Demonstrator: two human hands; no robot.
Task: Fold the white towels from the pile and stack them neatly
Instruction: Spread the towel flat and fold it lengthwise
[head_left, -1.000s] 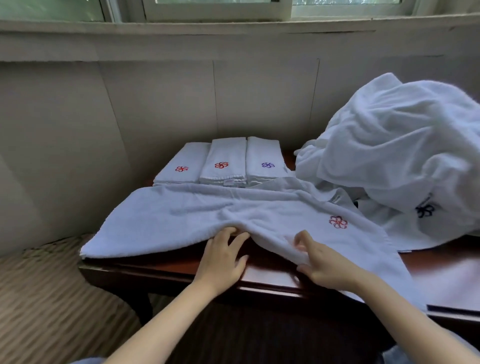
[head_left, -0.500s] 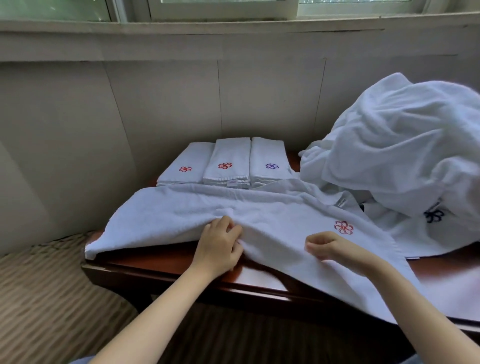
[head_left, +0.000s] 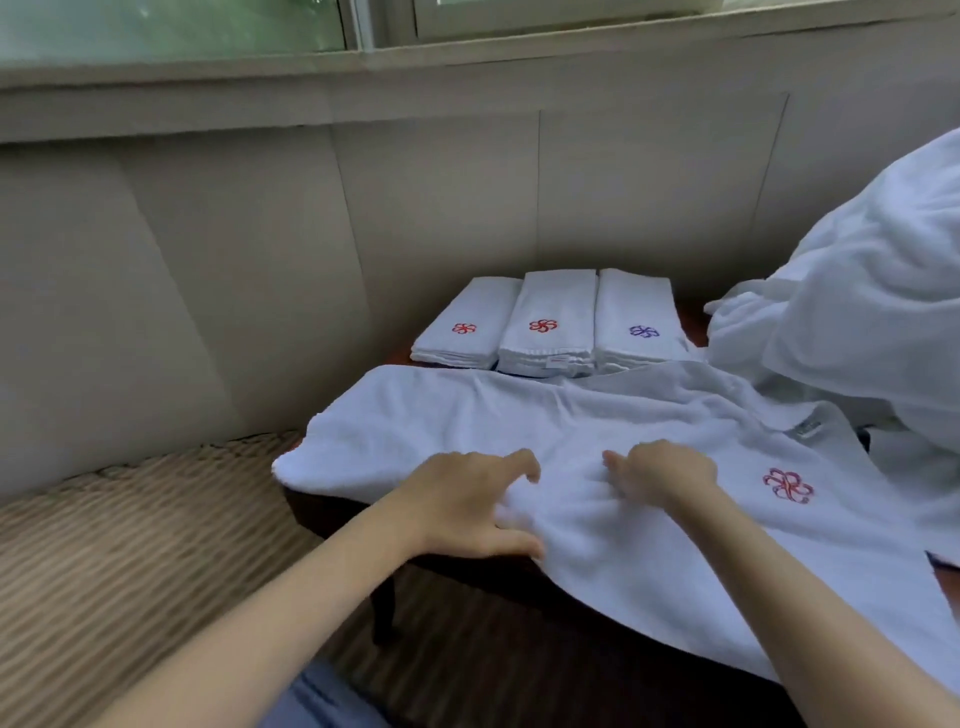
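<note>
A white towel (head_left: 519, 415) with a red flower emblem (head_left: 787, 486) lies spread across the dark wooden table (head_left: 332, 512), its near edge hanging over the front. My left hand (head_left: 462, 506) grips a bunched fold of that near edge between thumb and fingers. Just to its right, my right hand (head_left: 662, 473) has its fingers curled into the same towel. Three folded towels (head_left: 553, 322) sit side by side at the back, two with red emblems and one with a purple emblem. At the right, the loose pile of white towels (head_left: 857, 312) rises high.
A beige panelled wall (head_left: 234, 260) with a window ledge above runs behind the table. Striped carpet (head_left: 130, 545) lies to the left and below. One table leg (head_left: 384, 613) shows under the front left corner.
Both hands have moved closer together and further onto the towel, pulling its near edge up over the bare wood. The view has shifted left and nearer to the table.
</note>
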